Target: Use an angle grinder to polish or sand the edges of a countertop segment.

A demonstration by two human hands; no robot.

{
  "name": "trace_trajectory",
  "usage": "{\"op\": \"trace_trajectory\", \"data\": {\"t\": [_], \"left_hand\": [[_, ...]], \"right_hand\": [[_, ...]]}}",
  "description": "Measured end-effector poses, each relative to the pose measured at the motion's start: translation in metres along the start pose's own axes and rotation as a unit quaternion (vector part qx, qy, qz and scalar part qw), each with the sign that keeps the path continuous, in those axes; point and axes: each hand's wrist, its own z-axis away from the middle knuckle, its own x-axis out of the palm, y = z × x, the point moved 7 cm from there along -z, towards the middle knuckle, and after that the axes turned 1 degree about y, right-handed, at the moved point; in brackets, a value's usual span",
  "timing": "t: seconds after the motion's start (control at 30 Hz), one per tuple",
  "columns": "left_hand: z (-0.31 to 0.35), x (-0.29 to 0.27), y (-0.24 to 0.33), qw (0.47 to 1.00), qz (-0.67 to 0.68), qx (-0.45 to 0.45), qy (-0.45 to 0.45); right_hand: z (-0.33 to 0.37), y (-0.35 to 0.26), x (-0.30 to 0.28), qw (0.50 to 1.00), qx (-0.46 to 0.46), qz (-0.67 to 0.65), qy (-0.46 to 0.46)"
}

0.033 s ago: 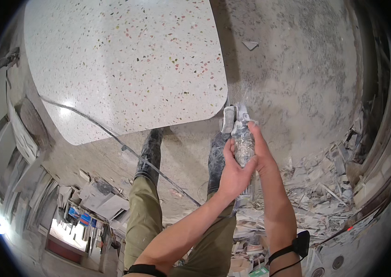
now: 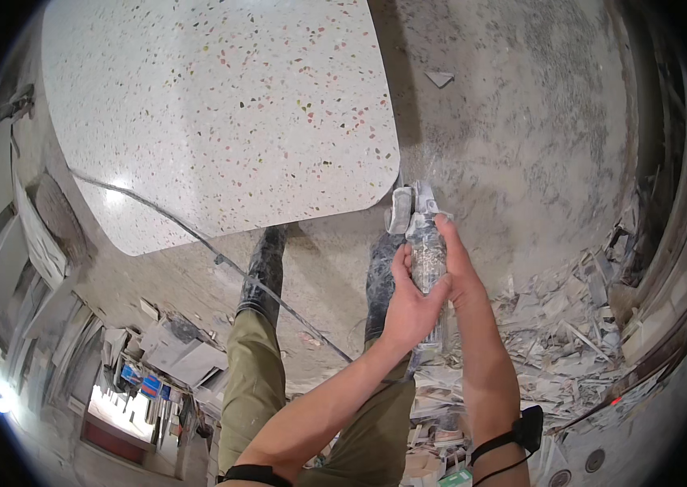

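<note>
Both my hands are closed around a dust-caked angle grinder (image 2: 428,253). My left hand (image 2: 415,310) wraps its body from the left and below. From the right, my right hand (image 2: 459,268) grips it, with a finger stretched forward along the body. The grinder's pale, dusty wheel (image 2: 401,209) is at its front left, beside the rounded near right corner of a speckled terrazzo slab (image 2: 238,114). I cannot tell whether the wheel touches the slab's edge. A grey cable or hose (image 2: 258,284) runs across the slab's near left corner and down towards my legs.
My boots (image 2: 262,268) stand at the slab's near edge. Broken stone offcuts (image 2: 538,345) heap on the right, and more slabs (image 2: 31,316) lean on the left. A small triangular chip (image 2: 439,79) lies on the dusty floor (image 2: 514,138).
</note>
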Motion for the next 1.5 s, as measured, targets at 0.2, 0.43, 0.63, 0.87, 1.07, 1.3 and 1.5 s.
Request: {"op": "trace_trajectory", "data": {"t": [0.2,0.43,0.63,0.87,1.07,1.3,1.5], "left_hand": [[0.003,-0.012,-0.009,1.000,0.022,-0.013,-0.017],[0.007,-0.036,-0.027,0.999,-0.017,-0.003,-0.039],[-0.002,-0.028,-0.008,0.997,-0.043,-0.002,-0.063],[-0.012,-0.018,-0.002,0.999,-0.006,0.019,-0.040],[-0.004,-0.026,-0.013,0.999,-0.026,0.002,-0.047],[0.006,-0.048,-0.010,0.997,-0.021,0.013,-0.077],[0.009,-0.078,-0.014,0.990,-0.105,0.017,-0.091]], "right_hand": [[-0.006,0.024,-0.003,0.998,-0.005,-0.054,-0.008],[-0.012,0.054,0.002,0.996,-0.019,-0.084,-0.007],[-0.013,0.042,-0.005,0.994,-0.014,-0.106,0.009],[-0.010,0.009,0.009,0.997,-0.036,-0.054,-0.031],[-0.008,0.027,0.007,0.997,-0.038,-0.067,-0.021],[-0.009,0.057,0.014,0.995,-0.048,-0.088,0.014],[-0.021,0.093,0.027,0.985,-0.047,-0.164,-0.015]]}}
